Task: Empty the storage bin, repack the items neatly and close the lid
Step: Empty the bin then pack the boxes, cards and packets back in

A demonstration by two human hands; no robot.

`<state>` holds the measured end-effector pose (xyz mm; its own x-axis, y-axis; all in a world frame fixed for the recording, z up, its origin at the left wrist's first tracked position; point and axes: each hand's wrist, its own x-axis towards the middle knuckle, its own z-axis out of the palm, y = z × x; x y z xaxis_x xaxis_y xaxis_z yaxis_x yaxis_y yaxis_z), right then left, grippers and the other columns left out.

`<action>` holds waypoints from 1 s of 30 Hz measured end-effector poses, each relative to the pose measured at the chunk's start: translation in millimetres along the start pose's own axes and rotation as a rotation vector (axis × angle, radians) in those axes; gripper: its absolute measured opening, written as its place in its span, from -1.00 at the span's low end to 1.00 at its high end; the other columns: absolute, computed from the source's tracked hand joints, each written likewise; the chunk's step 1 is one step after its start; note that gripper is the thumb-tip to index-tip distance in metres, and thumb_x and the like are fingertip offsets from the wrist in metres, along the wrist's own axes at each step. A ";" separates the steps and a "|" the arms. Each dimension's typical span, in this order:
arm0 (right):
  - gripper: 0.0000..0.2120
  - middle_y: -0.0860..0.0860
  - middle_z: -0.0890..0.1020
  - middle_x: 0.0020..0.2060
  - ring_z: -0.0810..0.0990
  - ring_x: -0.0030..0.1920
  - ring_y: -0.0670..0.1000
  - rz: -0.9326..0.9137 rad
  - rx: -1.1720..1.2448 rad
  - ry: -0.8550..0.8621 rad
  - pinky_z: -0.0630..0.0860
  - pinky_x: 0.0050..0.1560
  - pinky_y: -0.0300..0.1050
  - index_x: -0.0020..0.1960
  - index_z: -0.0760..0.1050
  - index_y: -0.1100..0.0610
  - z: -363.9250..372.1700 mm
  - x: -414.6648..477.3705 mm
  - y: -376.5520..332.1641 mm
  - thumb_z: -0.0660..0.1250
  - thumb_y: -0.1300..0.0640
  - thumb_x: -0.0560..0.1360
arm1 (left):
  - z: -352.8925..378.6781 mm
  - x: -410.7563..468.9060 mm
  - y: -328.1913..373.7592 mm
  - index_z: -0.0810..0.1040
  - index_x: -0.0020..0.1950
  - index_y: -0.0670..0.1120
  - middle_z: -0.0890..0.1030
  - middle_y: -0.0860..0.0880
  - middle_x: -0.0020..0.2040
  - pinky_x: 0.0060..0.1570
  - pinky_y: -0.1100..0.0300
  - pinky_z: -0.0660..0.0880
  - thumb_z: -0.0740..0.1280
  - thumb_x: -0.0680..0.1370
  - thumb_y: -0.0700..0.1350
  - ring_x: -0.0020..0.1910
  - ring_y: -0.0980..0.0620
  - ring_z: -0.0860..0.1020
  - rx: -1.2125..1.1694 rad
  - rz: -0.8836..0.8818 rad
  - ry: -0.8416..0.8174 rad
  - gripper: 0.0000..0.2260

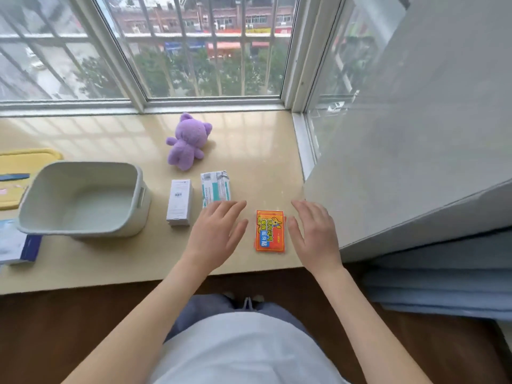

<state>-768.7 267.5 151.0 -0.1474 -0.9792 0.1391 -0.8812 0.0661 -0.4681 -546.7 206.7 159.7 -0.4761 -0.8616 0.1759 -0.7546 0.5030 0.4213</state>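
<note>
Your left hand [219, 234] and right hand [315, 234], fingers spread, holding nothing, flank 1 orange packet [270, 231] (yellow Chinese lettering).

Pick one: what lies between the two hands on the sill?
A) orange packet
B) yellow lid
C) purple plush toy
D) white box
A: the orange packet lies flat on the sill between the left hand and the right hand, and both hands have straight fingers and hold nothing.
</note>
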 end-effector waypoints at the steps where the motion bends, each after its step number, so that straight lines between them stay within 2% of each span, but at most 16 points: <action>1: -0.53 0.05 0.59 0.19 0.52 0.19 0.05 0.018 0.006 -0.044 0.51 0.18 0.04 0.32 0.48 0.15 4.6 -3.7 0.5 0.04 -0.11 0.62 | 1.6 -5.7 -3.1 0.53 0.31 -0.14 0.60 -0.07 0.13 0.12 0.03 0.44 0.09 0.63 0.07 0.09 -0.11 0.50 0.007 -0.020 -0.042 -0.58; 4: -0.46 0.03 0.60 0.17 0.52 0.17 0.02 0.022 0.017 -0.087 0.52 0.16 -0.02 0.32 0.49 0.14 13.7 -10.0 1.3 -0.02 -0.18 0.61 | 2.0 -16.9 -12.6 0.52 0.32 -0.12 0.60 -0.06 0.14 0.13 0.04 0.45 0.07 0.63 0.11 0.11 -0.10 0.50 0.009 -0.076 -0.078 -0.55; 8: -0.47 0.03 0.58 0.19 0.51 0.19 0.02 0.021 0.035 -0.090 0.48 0.19 -0.06 0.33 0.48 0.14 17.6 -0.3 -6.8 -0.01 -0.17 0.60 | -11.5 -23.8 -23.3 0.55 0.26 -0.14 0.62 -0.07 0.10 0.10 0.09 0.42 0.09 0.62 0.06 0.07 -0.10 0.54 -0.009 -0.152 0.002 -0.60; 11: -0.47 0.05 0.57 0.20 0.51 0.19 0.03 -0.026 0.045 -0.110 0.51 0.18 -0.01 0.34 0.46 0.14 27.6 12.6 -15.9 0.00 -0.17 0.60 | -21.2 -34.7 -34.7 0.56 0.27 -0.15 0.63 -0.07 0.11 0.08 0.08 0.47 0.10 0.63 0.05 0.07 -0.09 0.56 0.009 -0.207 0.031 -0.60; 16: -0.60 0.09 0.59 0.13 0.54 0.11 0.12 -0.153 0.050 -0.149 0.52 0.13 0.08 0.29 0.50 0.18 50.7 30.1 -46.3 0.14 -0.01 0.58 | -41.1 -71.5 -53.9 0.57 0.27 -0.18 0.64 -0.07 0.11 0.11 0.16 0.39 0.12 0.63 0.03 0.09 -0.06 0.55 0.037 -0.353 0.121 -0.60; 19: -0.55 0.12 0.60 0.11 0.53 0.09 0.14 -0.275 0.062 -0.179 0.49 0.14 0.07 0.28 0.51 0.21 65.4 37.1 -76.8 0.08 -0.02 0.57 | -55.6 -98.6 -63.5 0.57 0.27 -0.19 0.64 -0.08 0.12 0.16 0.18 0.39 0.12 0.63 0.01 0.11 -0.06 0.56 0.036 -0.447 0.154 -0.60; 22: -0.57 0.11 0.60 0.10 0.53 0.06 0.14 -0.381 0.090 -0.206 0.46 0.10 0.02 0.27 0.51 0.20 82.4 42.3 -113.5 0.10 -0.02 0.57 | -71.7 -126.6 -75.1 0.55 0.30 -0.18 0.62 -0.05 0.16 0.19 0.14 0.44 0.11 0.64 0.03 0.16 -0.03 0.54 0.035 -0.554 0.195 -0.59; 25: -0.56 0.11 0.60 0.08 0.53 0.06 0.16 -0.463 0.123 -0.231 0.48 0.10 0.06 0.27 0.52 0.21 96.3 47.6 -153.7 0.10 -0.02 0.56 | -94.2 -151.7 -87.9 0.52 0.34 -0.15 0.60 -0.02 0.20 0.22 0.17 0.40 0.08 0.64 0.05 0.20 0.01 0.52 0.046 -0.656 0.264 -0.57; 30: -0.59 0.13 0.60 0.08 0.52 0.09 0.18 -0.611 0.188 -0.182 0.43 0.15 0.04 0.25 0.53 0.22 117.1 48.8 -241.3 0.15 0.03 0.55 | -143.7 -204.9 -123.1 0.49 0.38 -0.13 0.58 -0.01 0.24 0.26 0.14 0.41 0.06 0.64 0.08 0.26 0.05 0.48 0.078 -0.782 0.421 -0.55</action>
<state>-510.6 181.3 168.5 0.4472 -0.8476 0.2857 -0.6863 -0.5299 -0.4981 -291.4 311.6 199.6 0.3818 -0.9061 0.1824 -0.8300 -0.2493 0.4990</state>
